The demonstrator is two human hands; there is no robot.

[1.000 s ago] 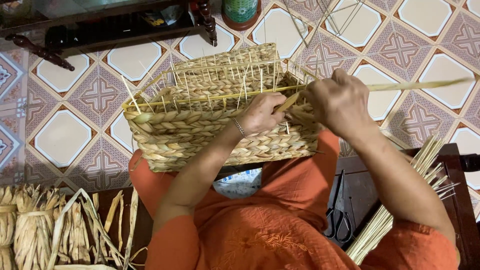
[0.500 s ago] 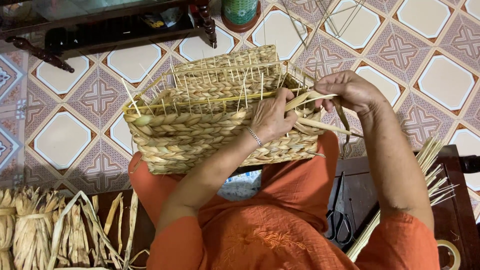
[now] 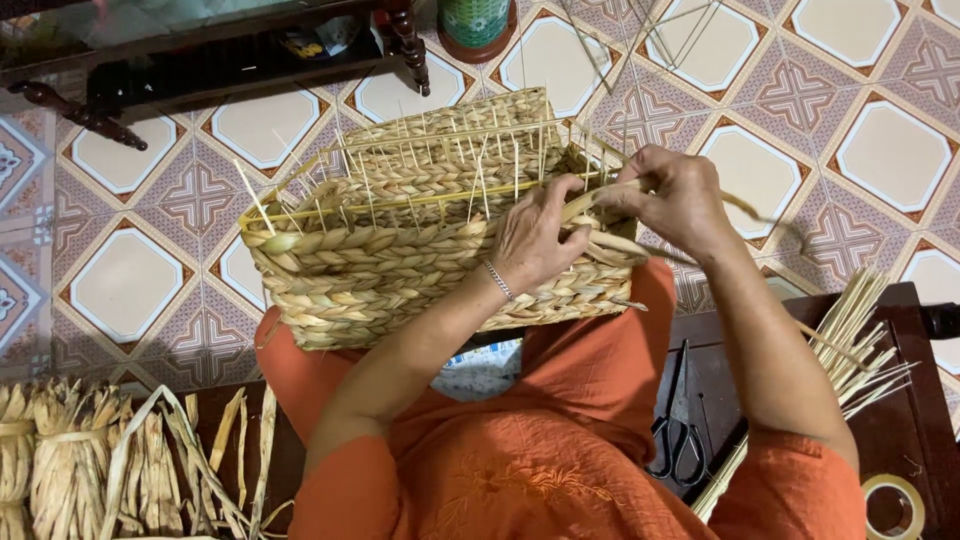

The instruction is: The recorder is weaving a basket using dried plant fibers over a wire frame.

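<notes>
The left hand [image 3: 535, 240] lies curled over the near rim of the basket [image 3: 400, 250], fingers pressed down on the woven wall by the right-hand corner, a thin bracelet at the wrist. The right hand [image 3: 672, 195] is just beside it, fingers closed in a pinch on a flat straw strand [image 3: 590, 205] that runs between both hands and trails off to the right. The basket sits on the person's lap, on the orange cloth, tilted a little toward the floor.

The strand looks light, soft and pliable, likely to crease or fray if bent sharply; it is best held close to the weave, where the pinch is. The basket looks light but fairly stiff in its braided walls; thin upright stakes [image 3: 420, 160] stand out of the rim and would probably snap easily, so the wall below them is the safer hold.

Around: scissors [image 3: 678, 430], a bundle of sticks [image 3: 850, 340], a tape roll [image 3: 893, 505], straw bundles [image 3: 60, 460] at the left, tiled floor [image 3: 140, 290].
</notes>
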